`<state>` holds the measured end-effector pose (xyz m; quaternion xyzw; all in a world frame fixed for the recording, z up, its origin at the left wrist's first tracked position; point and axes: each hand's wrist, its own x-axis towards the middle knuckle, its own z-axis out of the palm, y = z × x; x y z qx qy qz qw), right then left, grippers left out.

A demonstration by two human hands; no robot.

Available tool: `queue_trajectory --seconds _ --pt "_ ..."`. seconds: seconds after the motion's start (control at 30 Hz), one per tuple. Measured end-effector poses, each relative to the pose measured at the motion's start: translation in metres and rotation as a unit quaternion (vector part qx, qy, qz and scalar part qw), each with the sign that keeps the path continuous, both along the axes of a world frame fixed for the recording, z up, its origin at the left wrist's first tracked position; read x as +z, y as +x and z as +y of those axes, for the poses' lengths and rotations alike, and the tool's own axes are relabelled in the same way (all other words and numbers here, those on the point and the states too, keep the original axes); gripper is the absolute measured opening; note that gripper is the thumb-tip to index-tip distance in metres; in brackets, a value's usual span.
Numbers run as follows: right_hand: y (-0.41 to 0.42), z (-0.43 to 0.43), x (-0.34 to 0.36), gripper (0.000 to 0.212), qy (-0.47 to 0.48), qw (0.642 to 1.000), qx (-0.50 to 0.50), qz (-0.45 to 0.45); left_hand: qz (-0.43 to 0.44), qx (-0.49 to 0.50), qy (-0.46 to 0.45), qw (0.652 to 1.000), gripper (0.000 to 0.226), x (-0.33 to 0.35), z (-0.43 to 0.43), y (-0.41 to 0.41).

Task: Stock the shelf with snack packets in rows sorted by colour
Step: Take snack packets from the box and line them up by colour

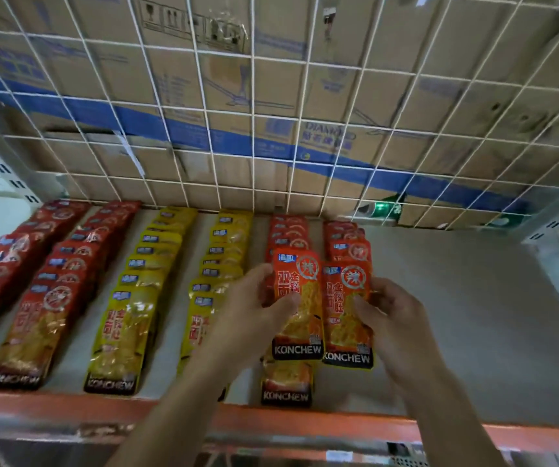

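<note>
Left hand (254,308) and right hand (393,320) each pinch an orange packet (297,298) near the front packet (286,382); a careless release may push it off the shelf (473,315).

My left hand (254,308) pinches a glossy orange foil snack packet (300,291), thumb across its front. My right hand (394,318) grips a second orange foil packet (345,318) alongside, both forearms reaching forward.

Left hand (251,308) and right hand (396,318) pinch orange packets (345,332).
</note>
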<state>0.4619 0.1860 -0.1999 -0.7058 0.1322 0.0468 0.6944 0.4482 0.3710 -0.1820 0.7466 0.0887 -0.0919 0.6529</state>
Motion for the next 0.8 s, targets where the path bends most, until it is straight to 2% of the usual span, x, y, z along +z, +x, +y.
queue_trajectory --seconds 0.4,0.57,0.8 --pt "0.033 -0.025 -0.023 0.027 -0.124 0.991 -0.009 -0.057 0.022 0.038 0.103 0.994 0.027 -0.009 -0.033 0.015" --pt "0.032 -0.026 -0.034 0.011 -0.160 0.986 -0.035 -0.032 0.025 0.051 0.114 0.992 0.027 -0.011 -0.034 0.015" --pt "0.036 -0.026 -0.036 0.010 -0.217 0.975 -0.036 -0.028 0.030 0.052 0.107 0.992 0.023 -0.013 -0.032 0.017"
